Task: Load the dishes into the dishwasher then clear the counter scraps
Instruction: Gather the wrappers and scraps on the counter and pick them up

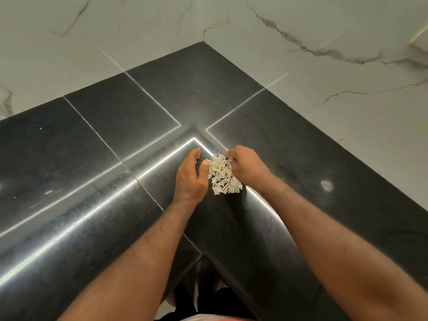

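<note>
Head view: a pile of pale scraps (pixel 223 176) lies on the black counter (pixel 115 126) by its inner corner. The left hand (pixel 191 176), at the pile's 9 o'clock, holds its fingers straight, thumb touching it. The right hand (pixel 249 169), at 2 o'clock, curls its fingers onto the pile; whether they pinch I cannot tell

Glossy black stone counter (pixel 115 140); veined white marble wall (pixel 324 26); papery scraps (pixel 223 174).

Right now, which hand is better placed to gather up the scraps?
Probably right: the right hand curls its fingers over the scraps pile. The left hand stands open beside it, only the thumb touching.
</note>
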